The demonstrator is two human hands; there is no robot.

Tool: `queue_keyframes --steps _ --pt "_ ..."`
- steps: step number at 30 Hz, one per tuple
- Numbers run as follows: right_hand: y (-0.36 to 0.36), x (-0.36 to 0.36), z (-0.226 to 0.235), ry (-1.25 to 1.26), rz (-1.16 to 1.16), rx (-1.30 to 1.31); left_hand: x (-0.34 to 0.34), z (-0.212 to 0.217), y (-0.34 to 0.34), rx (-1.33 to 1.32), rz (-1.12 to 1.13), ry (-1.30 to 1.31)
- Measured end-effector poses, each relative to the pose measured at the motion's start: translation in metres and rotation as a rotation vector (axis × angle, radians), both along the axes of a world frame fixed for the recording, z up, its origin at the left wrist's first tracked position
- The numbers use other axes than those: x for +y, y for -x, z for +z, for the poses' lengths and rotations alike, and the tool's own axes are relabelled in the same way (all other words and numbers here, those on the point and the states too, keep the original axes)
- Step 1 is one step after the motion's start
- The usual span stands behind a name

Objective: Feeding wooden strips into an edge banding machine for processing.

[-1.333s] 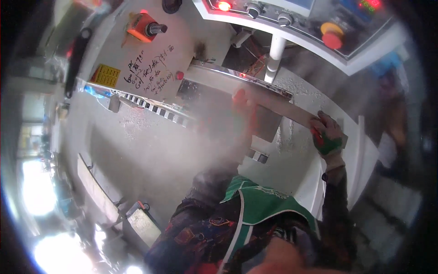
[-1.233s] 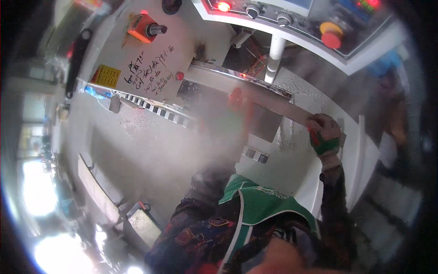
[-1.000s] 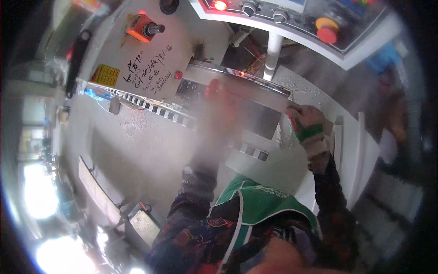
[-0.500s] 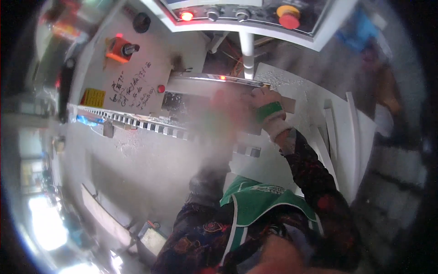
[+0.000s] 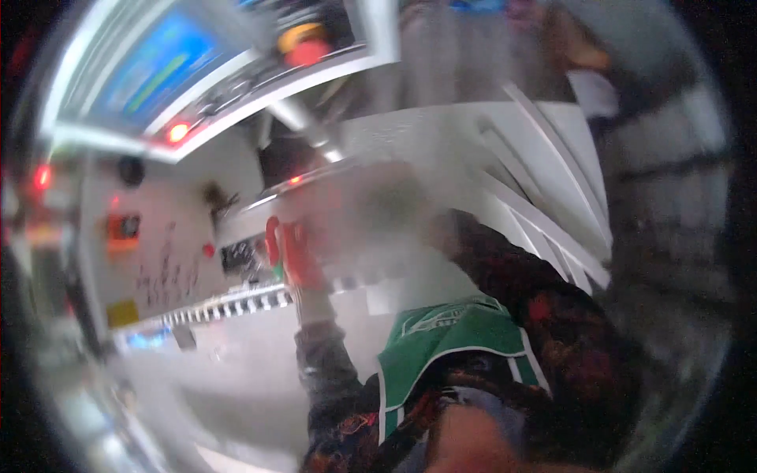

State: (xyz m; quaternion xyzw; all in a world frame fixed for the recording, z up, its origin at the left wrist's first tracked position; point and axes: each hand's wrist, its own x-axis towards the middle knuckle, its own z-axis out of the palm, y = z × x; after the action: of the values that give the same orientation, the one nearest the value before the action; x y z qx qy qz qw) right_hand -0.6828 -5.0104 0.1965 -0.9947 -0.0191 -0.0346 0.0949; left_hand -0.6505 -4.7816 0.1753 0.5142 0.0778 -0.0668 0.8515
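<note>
My left hand (image 5: 300,256), in a red glove, is beside the dark slot at the left end of the machine's bar (image 5: 315,171). Its fingers look stretched out with one apart, and I make out nothing in them. A hazy smear covers the middle of the view. Behind it, my right hand (image 5: 410,209) is only a pale blur farther right, over the light work surface. Its fingers, and anything in them, cannot be made out.
A control panel (image 5: 193,126) with a blue screen, a lit red lamp and a red-and-yellow knob hangs at the upper left. A black-and-white checked strip (image 5: 229,307) edges the table. Long white strips (image 5: 552,158) lie at the right. An orange device (image 5: 124,229) is far left.
The view has swung to the right, so the panel and table appear farther left. My hands have moved apart, the left now beside the dark slot and the right blurred.
</note>
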Motion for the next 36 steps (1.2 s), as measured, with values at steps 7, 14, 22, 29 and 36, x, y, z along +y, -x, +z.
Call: queue_keyframes --steps 7,14,22,29,36 --pt "0.012 0.012 -0.037 -0.568 0.021 -0.452 -0.076 0.016 0.037 -0.054 -0.158 -0.141" --pt "0.212 -0.127 -0.106 -0.306 -0.685 -0.103 -0.004 -0.027 -0.008 -0.035 -0.263 0.052" --pt "0.382 -0.251 -0.186 0.119 -1.064 0.614 0.049 -0.050 -0.047 -0.399 -0.136 -0.732" --pt "0.418 -0.258 -0.236 0.430 -1.007 0.368 0.027 -0.021 -0.072 0.129 -0.102 -0.015" --pt "0.390 -0.259 -0.190 0.218 -0.946 0.596 0.054 -0.033 -0.079 0.165 -0.113 -0.014"
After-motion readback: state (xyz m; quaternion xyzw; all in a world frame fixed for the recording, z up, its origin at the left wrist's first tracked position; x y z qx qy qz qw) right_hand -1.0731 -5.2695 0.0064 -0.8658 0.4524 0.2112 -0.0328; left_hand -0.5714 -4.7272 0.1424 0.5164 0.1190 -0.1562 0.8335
